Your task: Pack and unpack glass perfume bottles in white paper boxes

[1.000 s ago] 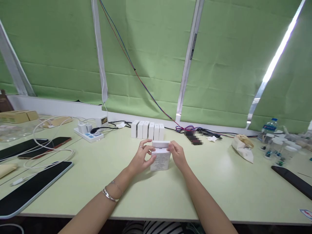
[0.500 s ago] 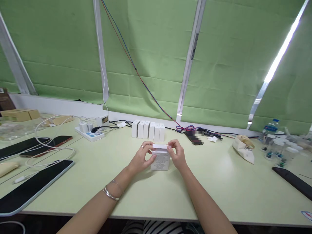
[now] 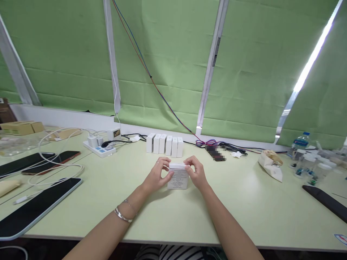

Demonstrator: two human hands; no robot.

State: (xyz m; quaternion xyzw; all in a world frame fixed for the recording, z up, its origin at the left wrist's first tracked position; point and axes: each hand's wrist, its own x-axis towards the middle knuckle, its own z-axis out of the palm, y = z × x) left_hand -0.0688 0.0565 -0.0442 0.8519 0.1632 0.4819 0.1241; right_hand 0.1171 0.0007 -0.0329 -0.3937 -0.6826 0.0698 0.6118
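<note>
A small white carton (image 3: 178,180) with grey print on its near face stands upright on the table before me. My left hand (image 3: 158,173) grips its left side, the thumb on the printed face and the fingers by the top corner. At the top right corner, my right hand (image 3: 196,171) pinches the edge of the carton's top flap (image 3: 177,166), which lies folded down nearly level. Fingertips behind the carton are hidden. Beyond it, several similar white boxes (image 3: 168,146) stand upright in a row.
A power strip (image 3: 100,148) with chargers and white cables sits left of the boxes. Tablets and phones (image 3: 46,204) lie at the left. To the right are a black phone (image 3: 215,153), a cloth pouch (image 3: 270,166), clear jars (image 3: 303,164), a water bottle (image 3: 300,141) and a dark slab (image 3: 325,202).
The top flap has tipped down toward the carton's near face. My right hand has shifted slightly left with it; my left hand keeps its hold.
</note>
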